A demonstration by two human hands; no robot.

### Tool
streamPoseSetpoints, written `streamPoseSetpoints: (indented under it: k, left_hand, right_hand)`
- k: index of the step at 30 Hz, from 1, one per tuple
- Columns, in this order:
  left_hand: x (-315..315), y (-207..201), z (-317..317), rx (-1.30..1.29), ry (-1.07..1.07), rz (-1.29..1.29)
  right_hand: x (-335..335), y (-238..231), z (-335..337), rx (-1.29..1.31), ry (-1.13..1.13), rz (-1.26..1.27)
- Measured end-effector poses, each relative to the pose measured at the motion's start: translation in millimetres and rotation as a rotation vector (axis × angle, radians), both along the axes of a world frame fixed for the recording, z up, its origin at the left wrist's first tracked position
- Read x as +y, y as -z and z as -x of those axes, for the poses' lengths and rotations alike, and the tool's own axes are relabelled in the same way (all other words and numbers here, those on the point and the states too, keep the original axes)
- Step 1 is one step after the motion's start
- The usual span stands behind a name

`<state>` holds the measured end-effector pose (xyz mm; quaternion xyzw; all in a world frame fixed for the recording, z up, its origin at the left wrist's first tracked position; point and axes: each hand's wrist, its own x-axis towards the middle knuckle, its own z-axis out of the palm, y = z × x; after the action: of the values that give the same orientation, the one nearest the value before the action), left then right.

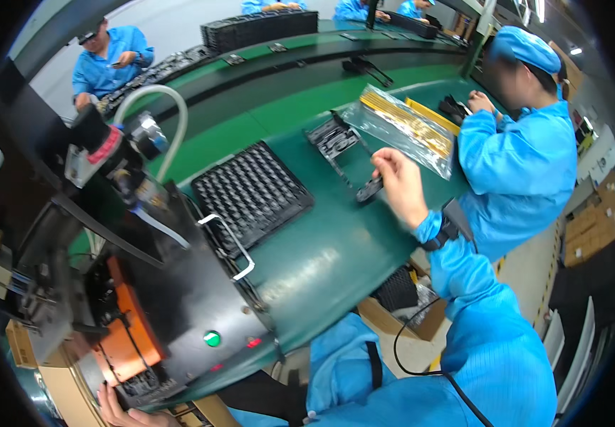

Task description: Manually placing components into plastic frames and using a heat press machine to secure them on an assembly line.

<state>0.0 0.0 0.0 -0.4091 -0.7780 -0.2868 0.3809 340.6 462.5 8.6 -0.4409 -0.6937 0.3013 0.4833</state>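
Observation:
My right hand point(398, 186) is raised over the green bench with thumb and fingers pinched on the side of a black plastic frame point(334, 139). The frame has an open middle, thin side arms and a denser part at its far end. At the lower left, my left hand point(135, 417) lies with its fingers stretched out against the front corner of a bench machine point(200, 313). Near those fingers, black parts sit by the machine's orange fixture block point(128, 324). Part of the left hand is cut off by the picture's edge.
A black grid tray point(254, 192) of small parts lies beside the machine's white handle point(232, 245). Clear bags with yellow strips point(410, 124) lie beyond my right hand. A co-worker point(514, 156) in blue stands at right. An open carton point(393, 317) is below the bench edge.

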Motion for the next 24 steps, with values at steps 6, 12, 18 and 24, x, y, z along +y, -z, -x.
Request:
streamPoseSetpoints:
  k: [6, 12, 18, 24]
  left_hand:
    - [15.7, 0.5, -10.1, 0.049, -0.055, -0.011]
    - [4.3, -7.0, -12.7, 0.02, -0.056, 0.03]
    - [4.6, -7.6, -18.2, -0.013, -0.084, 0.041]
    - [3.9, -8.6, -16.6, 0.008, -0.096, 0.055]
  right_hand:
    - [-83.5, 15.7, -20.1, 0.055, 0.04, 0.044]
    - [-95.6, -21.0, -33.1, -0.465, -0.125, -0.38]
    - [-50.2, -24.6, -7.9, -0.445, -0.375, -0.334]
    - [-46.7, -21.0, -6.3, -0.418, -0.406, -0.286]
